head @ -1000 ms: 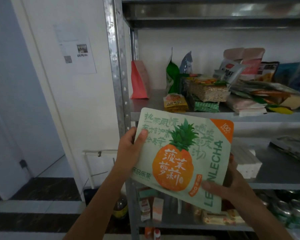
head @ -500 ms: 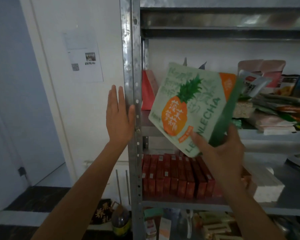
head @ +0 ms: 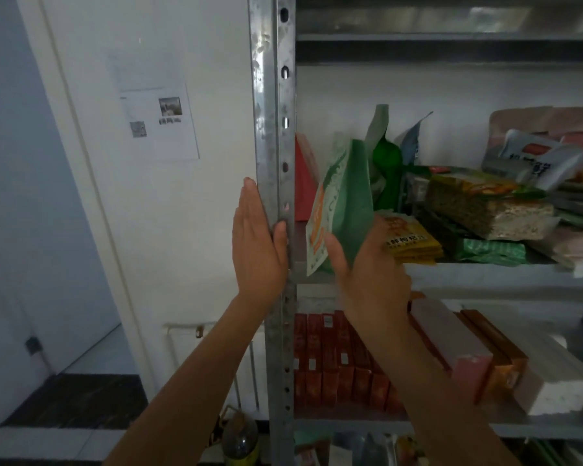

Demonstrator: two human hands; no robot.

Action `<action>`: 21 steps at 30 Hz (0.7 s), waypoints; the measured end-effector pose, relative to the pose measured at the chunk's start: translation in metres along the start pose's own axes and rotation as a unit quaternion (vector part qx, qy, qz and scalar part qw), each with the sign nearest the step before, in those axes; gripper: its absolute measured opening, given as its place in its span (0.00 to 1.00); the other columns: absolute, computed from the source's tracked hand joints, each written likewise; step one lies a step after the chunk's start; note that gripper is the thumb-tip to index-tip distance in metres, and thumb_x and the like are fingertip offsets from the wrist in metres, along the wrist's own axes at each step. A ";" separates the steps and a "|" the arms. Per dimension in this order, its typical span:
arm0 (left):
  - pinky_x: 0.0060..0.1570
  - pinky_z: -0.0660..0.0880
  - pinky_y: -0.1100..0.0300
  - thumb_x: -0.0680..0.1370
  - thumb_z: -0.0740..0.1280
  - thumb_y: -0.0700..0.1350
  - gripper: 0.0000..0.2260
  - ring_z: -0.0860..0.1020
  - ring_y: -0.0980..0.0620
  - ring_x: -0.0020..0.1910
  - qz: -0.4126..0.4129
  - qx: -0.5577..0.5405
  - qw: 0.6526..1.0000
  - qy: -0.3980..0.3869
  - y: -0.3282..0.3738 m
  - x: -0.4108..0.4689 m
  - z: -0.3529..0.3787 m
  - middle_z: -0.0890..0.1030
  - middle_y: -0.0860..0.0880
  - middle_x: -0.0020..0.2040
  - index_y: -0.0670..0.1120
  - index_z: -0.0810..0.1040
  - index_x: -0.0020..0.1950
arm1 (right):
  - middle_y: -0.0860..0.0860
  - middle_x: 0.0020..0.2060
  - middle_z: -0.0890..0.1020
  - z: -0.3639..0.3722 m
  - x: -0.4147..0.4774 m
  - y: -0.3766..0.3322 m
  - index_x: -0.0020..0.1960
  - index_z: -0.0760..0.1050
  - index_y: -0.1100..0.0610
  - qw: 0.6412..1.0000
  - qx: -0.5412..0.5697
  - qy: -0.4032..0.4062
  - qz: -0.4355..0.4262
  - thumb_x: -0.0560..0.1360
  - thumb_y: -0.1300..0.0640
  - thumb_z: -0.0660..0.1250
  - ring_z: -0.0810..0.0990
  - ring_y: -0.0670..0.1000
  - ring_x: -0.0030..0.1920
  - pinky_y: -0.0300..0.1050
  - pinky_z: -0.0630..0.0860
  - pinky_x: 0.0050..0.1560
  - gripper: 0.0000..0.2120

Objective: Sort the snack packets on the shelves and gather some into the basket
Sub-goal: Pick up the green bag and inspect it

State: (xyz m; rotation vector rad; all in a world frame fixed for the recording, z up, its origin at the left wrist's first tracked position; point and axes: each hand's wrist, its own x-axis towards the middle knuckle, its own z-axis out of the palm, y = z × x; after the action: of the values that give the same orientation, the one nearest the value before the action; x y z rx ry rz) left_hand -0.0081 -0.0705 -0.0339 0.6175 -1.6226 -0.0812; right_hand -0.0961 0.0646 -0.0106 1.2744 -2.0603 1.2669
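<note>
Green packet (head: 347, 203) up on its edge, a bit tilted, at the left end of the middle shelf (head: 485, 275). Low corner just over the shelf's near edge; cannot tell if touching it. Orange and white print on the left face. Pinched low down by the right grip (head: 367, 274): thumb on the near face, other fingers wrapped round the far side.

Just right of that grip, a small stack of yellow packets (head: 414, 242) lying flat on the shelf. Behind the green packet, a red packet (head: 305, 183) standing by the post, and a dark green bag (head: 387, 166) standing too. Farther right, a seedy block (head: 485, 206) in clear wrap on top of a flat light green packet (head: 492, 253), then a messy pile of more packets (head: 552, 156).

Left of the green packet, a metal post (head: 273, 95) with holes. Left grip (head: 256, 250) flat against it, fingers straight and together, pointing up, thumb on the post's front, holding nothing.

One shelf down: rows of red boxes (head: 330, 358) at the left, a long pink box (head: 451, 344) beside them, a white block (head: 559, 381) at the right. Low down, left of the post, the top of a bottle (head: 239, 438). On the white wall at the far left, a sheet of paper (head: 159, 122) with small pictures.
</note>
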 end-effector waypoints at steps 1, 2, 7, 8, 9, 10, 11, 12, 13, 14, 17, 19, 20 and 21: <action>0.72 0.61 0.45 0.82 0.47 0.60 0.29 0.60 0.47 0.76 0.002 -0.006 1.000 0.000 -0.001 0.000 0.001 0.58 0.43 0.77 0.47 0.45 0.78 | 0.58 0.56 0.79 0.003 0.002 -0.002 0.74 0.56 0.59 1.000 -0.005 0.001 0.001 0.76 0.36 0.54 0.80 0.59 0.50 0.49 0.75 0.43 0.36; 0.72 0.62 0.47 0.82 0.47 0.61 0.30 0.60 0.49 0.75 0.003 -0.013 1.000 -0.001 -0.001 0.001 0.001 0.59 0.44 0.77 0.48 0.45 0.78 | 0.58 0.56 0.79 0.006 0.005 -0.003 0.73 0.57 0.59 1.000 -0.007 0.000 0.002 0.76 0.35 0.55 0.81 0.59 0.50 0.48 0.75 0.42 0.35; 0.70 0.64 0.52 0.81 0.46 0.63 0.31 0.63 0.53 0.72 0.007 -0.026 1.000 -0.004 -0.004 0.001 0.002 0.61 0.45 0.76 0.48 0.45 0.79 | 0.57 0.57 0.79 0.017 0.008 -0.003 0.73 0.58 0.57 1.000 0.001 -0.009 -0.016 0.73 0.33 0.52 0.80 0.59 0.51 0.48 0.75 0.42 0.37; 0.69 0.66 0.49 0.81 0.46 0.63 0.31 0.65 0.50 0.72 0.009 -0.026 1.000 -0.003 -0.003 0.001 0.001 0.62 0.44 0.76 0.48 0.44 0.79 | 0.57 0.59 0.78 0.014 0.007 -0.001 0.74 0.58 0.56 1.000 0.010 -0.017 -0.018 0.72 0.32 0.49 0.80 0.58 0.53 0.49 0.75 0.45 0.39; 0.68 0.68 0.47 0.81 0.46 0.63 0.30 0.66 0.48 0.71 0.011 -0.023 1.000 -0.002 -0.003 0.001 0.001 0.63 0.43 0.75 0.49 0.44 0.78 | 0.56 0.61 0.77 0.010 0.006 0.001 0.74 0.57 0.55 0.999 0.014 -0.023 -0.021 0.70 0.31 0.46 0.79 0.58 0.55 0.49 0.75 0.47 0.40; 0.67 0.69 0.46 0.81 0.46 0.62 0.30 0.67 0.47 0.71 0.014 -0.019 1.000 0.001 -0.003 0.001 0.000 0.63 0.43 0.75 0.50 0.43 0.78 | 0.56 0.62 0.77 0.005 0.006 0.004 0.74 0.57 0.55 0.999 0.013 -0.024 -0.024 0.69 0.31 0.44 0.78 0.58 0.57 0.49 0.74 0.48 0.41; 0.66 0.69 0.45 0.81 0.46 0.62 0.29 0.67 0.46 0.71 0.016 -0.014 1.000 0.003 -0.004 0.001 0.000 0.63 0.43 0.75 0.52 0.42 0.78 | 0.56 0.63 0.77 -0.001 0.006 0.009 0.74 0.58 0.55 1.000 0.013 -0.014 -0.025 0.70 0.31 0.44 0.78 0.57 0.57 0.48 0.73 0.49 0.41; 0.66 0.69 0.44 0.81 0.46 0.62 0.28 0.67 0.46 0.71 0.018 -0.010 1.000 0.005 -0.003 0.001 0.000 0.63 0.43 0.75 0.53 0.42 0.78 | 0.56 0.62 0.78 -0.006 0.008 0.015 0.73 0.62 0.55 1.000 0.018 0.007 -0.023 0.71 0.33 0.45 0.78 0.57 0.57 0.47 0.73 0.48 0.38; 0.66 0.69 0.43 0.82 0.46 0.61 0.28 0.67 0.45 0.71 0.017 -0.010 1.000 0.007 -0.003 0.001 0.001 0.62 0.43 0.76 0.53 0.41 0.77 | 0.56 0.58 0.79 -0.011 0.012 0.023 0.70 0.67 0.55 0.999 0.025 0.032 -0.020 0.74 0.35 0.48 0.79 0.58 0.54 0.47 0.72 0.46 0.33; 0.66 0.69 0.43 0.82 0.46 0.61 0.27 0.67 0.45 0.71 0.015 -0.013 1.000 0.008 -0.002 0.001 0.002 0.62 0.43 0.76 0.54 0.41 0.77 | 0.56 0.54 0.81 -0.017 0.018 0.031 0.65 0.71 0.56 0.998 0.031 0.051 -0.018 0.77 0.39 0.52 0.80 0.58 0.51 0.46 0.71 0.43 0.27; 0.70 0.66 0.44 0.82 0.48 0.58 0.28 0.62 0.45 0.75 0.006 -0.019 1.000 0.011 -0.001 -0.001 0.004 0.58 0.42 0.78 0.49 0.43 0.78 | 0.56 0.42 0.83 -0.034 0.040 0.054 0.52 0.77 0.58 0.997 0.017 0.076 -0.015 0.79 0.51 0.61 0.80 0.57 0.41 0.46 0.72 0.36 0.12; 0.75 0.57 0.52 0.83 0.50 0.55 0.29 0.53 0.47 0.77 0.028 0.006 0.999 0.019 0.005 0.004 0.002 0.52 0.39 0.78 0.44 0.44 0.78 | 0.56 0.42 0.83 -0.047 0.059 0.061 0.50 0.79 0.60 0.997 0.031 0.074 -0.021 0.79 0.56 0.62 0.80 0.55 0.40 0.45 0.73 0.38 0.10; 0.75 0.54 0.56 0.83 0.50 0.53 0.28 0.50 0.46 0.78 0.051 0.033 0.998 0.030 0.009 0.011 0.000 0.50 0.37 0.78 0.42 0.45 0.78 | 0.56 0.43 0.83 -0.052 0.070 0.062 0.50 0.79 0.60 0.997 0.043 0.066 -0.024 0.79 0.57 0.62 0.79 0.53 0.40 0.44 0.72 0.39 0.09; 0.75 0.52 0.56 0.83 0.50 0.53 0.28 0.49 0.45 0.78 0.081 0.066 0.994 0.043 0.015 0.020 -0.002 0.49 0.35 0.77 0.40 0.47 0.78 | 0.56 0.44 0.83 -0.056 0.083 0.062 0.51 0.79 0.60 0.997 0.059 0.050 -0.024 0.79 0.58 0.62 0.78 0.52 0.42 0.42 0.72 0.42 0.09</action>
State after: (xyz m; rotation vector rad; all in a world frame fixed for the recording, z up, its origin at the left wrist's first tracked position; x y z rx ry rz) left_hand -0.0122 -0.0655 -0.0095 0.5810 -1.5980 0.1713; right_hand -0.1976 0.0826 0.0470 1.2765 -1.8985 1.4191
